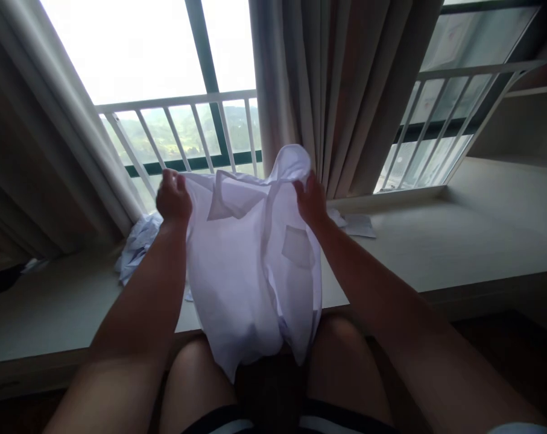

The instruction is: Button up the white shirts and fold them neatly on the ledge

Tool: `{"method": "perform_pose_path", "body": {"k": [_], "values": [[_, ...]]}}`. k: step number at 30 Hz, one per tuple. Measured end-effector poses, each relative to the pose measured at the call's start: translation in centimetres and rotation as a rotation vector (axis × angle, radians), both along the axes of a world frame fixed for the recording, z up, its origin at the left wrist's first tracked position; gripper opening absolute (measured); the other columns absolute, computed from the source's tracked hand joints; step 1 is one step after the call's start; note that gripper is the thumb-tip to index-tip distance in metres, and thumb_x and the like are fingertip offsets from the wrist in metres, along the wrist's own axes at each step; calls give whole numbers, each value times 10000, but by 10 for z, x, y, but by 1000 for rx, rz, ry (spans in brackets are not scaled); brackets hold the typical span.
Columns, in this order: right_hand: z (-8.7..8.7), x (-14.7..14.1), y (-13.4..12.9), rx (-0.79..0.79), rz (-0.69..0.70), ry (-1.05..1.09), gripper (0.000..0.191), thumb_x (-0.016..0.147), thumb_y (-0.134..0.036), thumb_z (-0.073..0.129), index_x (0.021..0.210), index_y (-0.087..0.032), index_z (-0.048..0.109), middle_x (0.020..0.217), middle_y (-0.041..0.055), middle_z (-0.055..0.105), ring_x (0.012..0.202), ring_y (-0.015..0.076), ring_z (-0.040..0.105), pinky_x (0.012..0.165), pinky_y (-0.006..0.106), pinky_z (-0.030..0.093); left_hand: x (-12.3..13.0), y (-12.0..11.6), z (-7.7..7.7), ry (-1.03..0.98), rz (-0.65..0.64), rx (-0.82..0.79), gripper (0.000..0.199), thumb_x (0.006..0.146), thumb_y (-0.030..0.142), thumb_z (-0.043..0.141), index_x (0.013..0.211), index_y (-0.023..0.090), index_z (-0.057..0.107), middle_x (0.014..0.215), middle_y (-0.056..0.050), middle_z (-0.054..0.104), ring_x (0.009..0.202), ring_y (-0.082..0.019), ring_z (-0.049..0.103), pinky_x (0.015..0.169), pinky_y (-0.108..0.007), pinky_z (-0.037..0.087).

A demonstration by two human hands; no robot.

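Note:
A white collared shirt (237, 265) hangs spread out between my two hands, above my knees and in front of the window ledge. My left hand (173, 196) is closed on its upper left corner. At the upper right, my right hand (310, 199) pinches the fabric, and a fold of the cloth bulges up beside it. The collar droops near the top middle, and a pocket shows on the right part. The lower hem hangs loose between my knees.
Crumpled white cloth (140, 244) lies on the ledge (418, 241) at the left. A flat pale piece (360, 225) rests on it right of the shirt. Behind are grey curtains (295, 78) and a window with a white railing (178, 102). A shelf unit (517, 132) stands at the right.

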State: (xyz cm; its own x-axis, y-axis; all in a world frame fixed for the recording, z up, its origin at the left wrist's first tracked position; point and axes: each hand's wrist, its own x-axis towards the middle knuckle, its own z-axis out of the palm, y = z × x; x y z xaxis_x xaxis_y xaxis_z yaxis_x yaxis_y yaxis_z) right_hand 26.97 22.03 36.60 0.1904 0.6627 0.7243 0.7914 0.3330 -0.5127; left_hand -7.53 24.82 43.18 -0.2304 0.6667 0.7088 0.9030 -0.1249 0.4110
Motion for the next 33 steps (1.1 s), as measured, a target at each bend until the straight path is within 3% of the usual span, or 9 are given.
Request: {"method": "perform_pose_path", "body": {"k": [2, 5, 10, 12, 14, 17, 21, 26, 33], "values": [[-32, -10, 19, -289, -148, 4, 624, 1043, -466, 392, 1521, -66, 365, 1502, 262, 508, 1412, 350, 482, 1174, 526, 378, 13, 17, -26, 93, -41, -274, 370, 1040, 323, 511, 1332, 97, 519, 1405, -186, 579, 1350, -386, 503, 1118, -603, 410], [-115, -30, 13, -766, -256, -58, 715, 996, -502, 496, 1563, -93, 347, 1620, 260, 367, 1498, 395, 353, 1211, 632, 271, 32, 10, -109, 171, -63, -521, 436, 984, 165, 541, 1383, -7, 503, 1528, -281, 474, 1458, -431, 382, 1176, -656, 311], [-256, -46, -49, -1049, -125, -226, 719, 1019, -559, 389, 1630, -189, 307, 1729, 153, 201, 1601, 367, 136, 1268, 616, 114, 39, -59, -268, 219, -116, -801, 560, 1023, 304, 454, 1531, 70, 448, 1645, -227, 377, 1568, -378, 258, 1227, -594, 298], [-288, -43, -70, -1073, -69, -279, 742, 1021, -594, 355, 1643, -195, 293, 1739, 141, 174, 1610, 361, 104, 1271, 610, 88, 31, -86, -312, 230, -135, -873, 605, 1035, 407, 412, 1571, 127, 424, 1682, -174, 334, 1582, -369, 232, 1239, -610, 271], [-305, -37, -85, -1031, -31, -346, 750, 1025, -611, 330, 1648, -196, 287, 1746, 128, 155, 1618, 346, 70, 1276, 600, 49, 19, -105, -341, 290, -134, -875, 654, 1044, 468, 346, 1620, 158, 353, 1719, -128, 256, 1601, -343, 184, 1272, -595, 198], [-314, -27, -99, -907, 13, -433, 724, 1032, -612, 315, 1635, -211, 328, 1738, 113, 203, 1618, 319, 100, 1285, 555, 20, 0, -122, -365, 376, -71, -824, 693, 1044, 521, 271, 1648, 183, 297, 1736, -92, 208, 1609, -321, 163, 1283, -580, 160], [-317, -20, -106, -807, 51, -475, 713, 1028, -626, 322, 1602, -211, 395, 1717, 120, 271, 1604, 316, 167, 1287, 514, 58, -11, -133, -374, 424, -27, -796, 723, 1033, 543, 262, 1654, 174, 281, 1736, -96, 203, 1606, -325, 173, 1284, -573, 151], [-314, -20, -107, -798, 82, -486, 713, 1021, -620, 330, 1609, -220, 381, 1718, 116, 270, 1606, 308, 167, 1291, 508, 46, -12, -131, -370, 404, -43, -892, 758, 1029, 562, 194, 1676, 169, 183, 1756, -91, 105, 1622, -315, 96, 1288, -581, 110], [-298, -12, -92, -979, 247, -538, 756, 1014, -606, 304, 1666, -230, 233, 1759, 58, 109, 1632, 252, 27, 1299, 480, -38, -19, -113, -353, 349, -132, -1138, 845, 994, 616, 254, 1683, 159, 81, 1756, -83, -31, 1624, -338, -23, 1282, -611, 59]]}}
